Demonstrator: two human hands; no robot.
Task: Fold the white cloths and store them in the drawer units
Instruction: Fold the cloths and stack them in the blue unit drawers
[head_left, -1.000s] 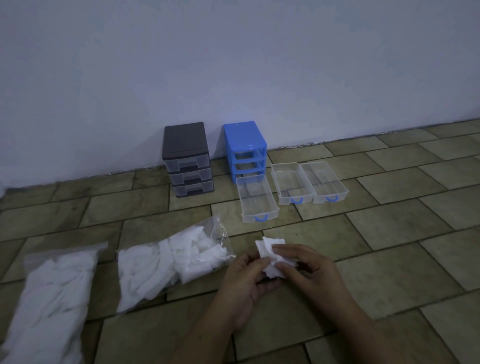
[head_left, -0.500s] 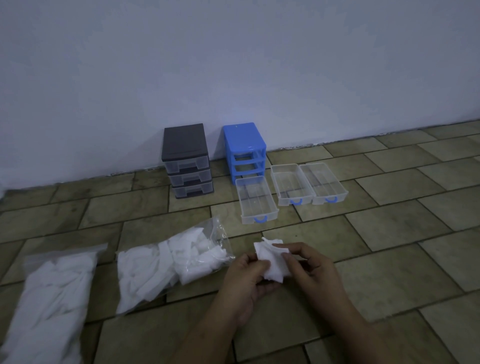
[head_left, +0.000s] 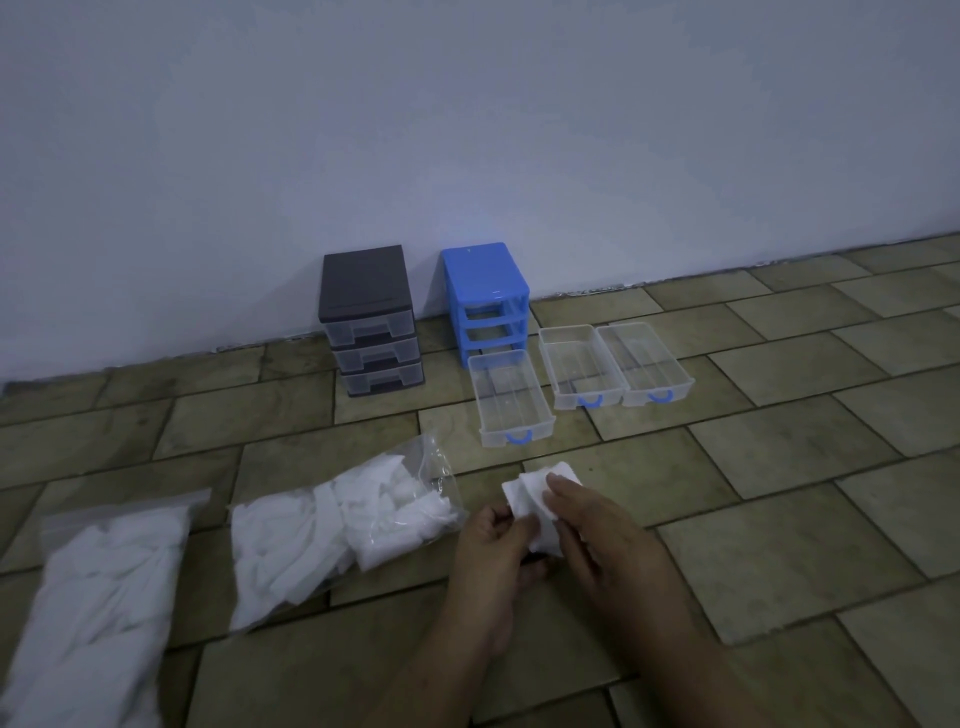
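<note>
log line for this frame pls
step: folding | hands: left hand and right hand hold white cloth | three clear drawers out, empty

Three drawers (head_left: 576, 387) lie before the right unit (head_left: 487, 296); bags (head_left: 332, 525) left

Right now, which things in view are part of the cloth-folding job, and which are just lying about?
In the job:
white cloth, held by left hand and right hand
two bags of cloths
three pulled-out clear drawers
blue drawer unit
dark drawer unit

Lying about:
nothing visible
</note>
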